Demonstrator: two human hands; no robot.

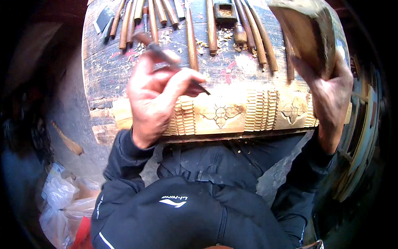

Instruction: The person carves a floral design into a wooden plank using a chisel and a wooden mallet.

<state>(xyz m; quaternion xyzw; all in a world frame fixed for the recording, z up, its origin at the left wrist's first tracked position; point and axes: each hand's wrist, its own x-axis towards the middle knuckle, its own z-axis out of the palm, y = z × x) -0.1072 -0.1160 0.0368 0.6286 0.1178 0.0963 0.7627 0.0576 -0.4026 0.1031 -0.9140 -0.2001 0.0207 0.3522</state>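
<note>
My left hand [151, 97] is closed around a carving chisel [161, 54], its dark tip pointing down to the right, just above the carved wooden board [203, 124]. In my right hand [331, 93] is a thick wooden mallet [304, 31], raised over the right side of the bench. Pale wood makes up the board, which lies along the bench's near edge. Rows of notched ridges alternate on it with flower-like motifs, one near the middle and another further right. Some blur softens the chisel's handle and my left fingers.
Several wooden-handled chisels [190, 39] lie along the far side of the worn bench [101, 79], amid wood shavings. Among them sits a small dark square box [226, 12]. A brush [68, 139] and plastic bags [62, 199] are at left; stacked boards [362, 137] stand at right.
</note>
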